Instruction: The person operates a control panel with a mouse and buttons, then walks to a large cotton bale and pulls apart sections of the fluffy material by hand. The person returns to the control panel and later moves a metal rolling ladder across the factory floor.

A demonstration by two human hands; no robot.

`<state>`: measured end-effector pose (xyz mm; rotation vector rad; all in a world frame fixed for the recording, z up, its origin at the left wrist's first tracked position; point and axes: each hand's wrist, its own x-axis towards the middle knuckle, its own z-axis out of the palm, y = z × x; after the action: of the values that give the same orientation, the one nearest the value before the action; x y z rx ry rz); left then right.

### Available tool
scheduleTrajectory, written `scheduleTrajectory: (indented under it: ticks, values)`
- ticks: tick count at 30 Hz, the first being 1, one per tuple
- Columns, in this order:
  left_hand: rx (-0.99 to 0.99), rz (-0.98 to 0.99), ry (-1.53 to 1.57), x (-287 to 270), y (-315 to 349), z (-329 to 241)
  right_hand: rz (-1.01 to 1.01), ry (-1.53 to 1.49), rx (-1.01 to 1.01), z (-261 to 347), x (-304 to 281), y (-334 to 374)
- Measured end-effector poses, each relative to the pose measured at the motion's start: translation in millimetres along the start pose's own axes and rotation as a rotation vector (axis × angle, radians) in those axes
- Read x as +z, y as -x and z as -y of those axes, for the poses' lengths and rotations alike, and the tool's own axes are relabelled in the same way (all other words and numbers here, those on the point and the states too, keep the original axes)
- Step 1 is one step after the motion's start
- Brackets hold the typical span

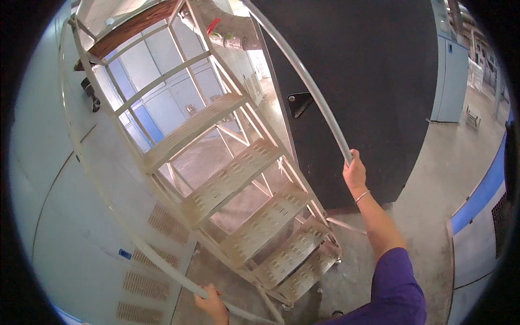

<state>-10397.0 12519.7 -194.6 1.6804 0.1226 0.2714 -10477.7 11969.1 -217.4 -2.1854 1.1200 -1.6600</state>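
A pale metal stair ladder (233,181) with several slotted treads rises in front of me, tilting toward the upper left. My right hand (355,172) is closed round the lower end of its right handrail (309,81), a grey curved tube. On the left handrail (143,246), low in the picture, my left hand (213,306) is wrapped too; part of that hand is cut off by the lower edge. A wristband (362,196) circles my right wrist, below which a purple sleeve (398,287) covers the upper arm.
A large black panel (352,97) with a triangular fitting (299,104) stands right of the ladder. Pale wall panels with vents (145,285) line the left. Behind the top is a pipe with a red handle (213,25). Blue-and-white cabinets (476,216) stand lower right, on concrete floor (422,222).
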Motion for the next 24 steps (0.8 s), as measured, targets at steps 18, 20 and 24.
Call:
scheduleTrajectory:
  ticks: [18,20,24]
  values:
    - [0.201,-0.113,-0.026,25.9,53.2,11.1,0.204,-0.106,-0.394,-39.9,-30.1,-15.4]
    - [0.195,-0.179,-0.058,27.0,56.0,8.6,0.216,-0.119,-0.407,-42.6,-30.9,-14.6]
    - [0.209,-0.137,-0.013,24.4,57.4,4.5,0.243,-0.126,-0.428,-46.5,-33.1,-14.3]
